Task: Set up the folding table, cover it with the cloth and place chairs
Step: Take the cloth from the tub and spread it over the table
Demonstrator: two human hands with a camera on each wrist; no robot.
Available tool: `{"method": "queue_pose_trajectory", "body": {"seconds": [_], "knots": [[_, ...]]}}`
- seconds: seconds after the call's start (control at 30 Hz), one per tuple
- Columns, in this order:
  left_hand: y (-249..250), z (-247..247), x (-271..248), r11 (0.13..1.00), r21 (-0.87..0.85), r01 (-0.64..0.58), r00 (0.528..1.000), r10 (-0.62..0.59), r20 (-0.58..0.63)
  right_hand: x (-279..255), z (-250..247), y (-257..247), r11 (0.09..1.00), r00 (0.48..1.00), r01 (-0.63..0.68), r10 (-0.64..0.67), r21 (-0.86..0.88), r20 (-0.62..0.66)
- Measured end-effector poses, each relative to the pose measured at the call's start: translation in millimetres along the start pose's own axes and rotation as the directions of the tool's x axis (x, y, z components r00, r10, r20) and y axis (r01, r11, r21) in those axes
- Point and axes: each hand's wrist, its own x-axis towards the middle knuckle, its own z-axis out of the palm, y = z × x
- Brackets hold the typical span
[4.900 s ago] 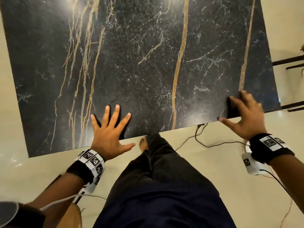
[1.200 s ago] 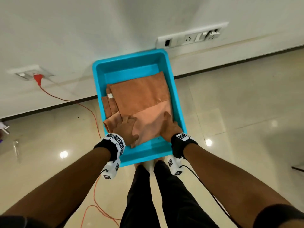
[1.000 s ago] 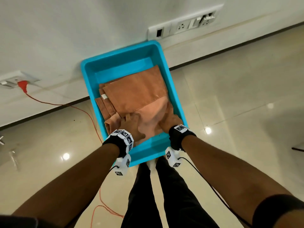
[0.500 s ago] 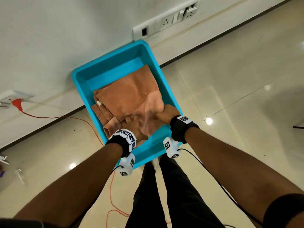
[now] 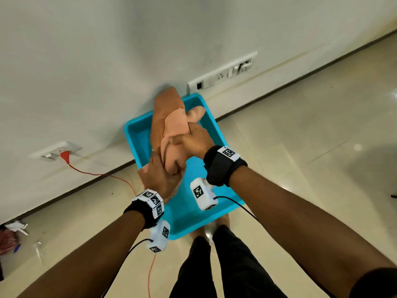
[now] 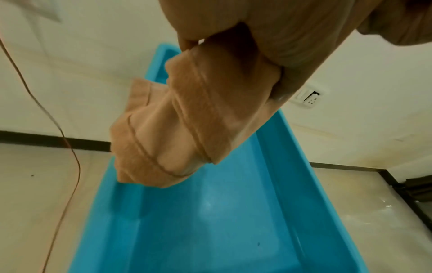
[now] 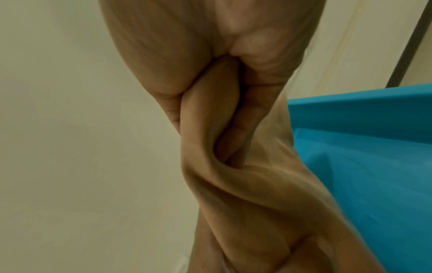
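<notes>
We have the cloth [image 5: 169, 123] gathered in both hands and lifted out of the blue tub [image 5: 223, 196]. Nearest to us, our left hand [image 5: 160, 177] closes around the lower bunch of the fabric; the left wrist view shows its folded, hemmed end hanging free below the fingers, above the bare tub floor. Just beyond and touching it, our right hand [image 5: 193, 140] closes over the upper part of the bundle, with the rest of the cloth rising past our knuckles toward the wall [image 5: 107, 50].

We judge this to be the fetching step of covering the table: the cloth is picked up but not yet carried or spread. The table is not in view, so the next move calls for turning away from the wall while keeping the folds together so that no loose end trails.

Below the hands, the tub rim runs on both sides, and the hanging end looks clear of it. To the left of our left hand an orange cable [image 5: 94, 173] crosses the floor [image 5: 300, 147] and passes near our feet, a likely snag when we step. Past the hands, the wall and its socket strip [image 5: 223, 76] stand close, leaving little room forward. To the right of our right hand the floor lies open.
</notes>
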Motion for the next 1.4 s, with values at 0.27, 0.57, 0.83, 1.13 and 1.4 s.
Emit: {"method": "queue_pose_trajectory", "body": {"seconds": [0.27,0.57,0.83,1.13,1.4], "knots": [[19.6,-105.4,8.9,0.97,-0.002,-0.243,0.97,0.243,-0.018,-43.6,-41.4,-93.8,0.946,0.954,0.249,-0.202,0.207,-0.223],[188.6,-179.9,35.0,0.707,0.127,-0.695,0.715,0.662,0.226,-121.0,-172.8,-77.1,0.827,0.799,0.391,-0.087,0.404,-0.595],[370.6,-131.9,-25.0,0.266,0.229,-0.937,0.351,0.718,0.601,-228.0,-279.8,31.3,0.897,0.697,0.175,-0.404,-0.406,-0.592],[510.2,27.0,-172.7,-0.074,0.149,-0.986,0.069,0.637,0.768,-368.9,-408.6,188.8,0.757,0.699,-0.183,-0.348,-0.627,-0.625],[621.3,152.6,-304.1,-0.181,0.081,-0.98,-0.05,0.622,0.782,-510.7,-506.7,299.6,0.748,0.804,-0.342,-0.079,-0.568,-0.589]]}}
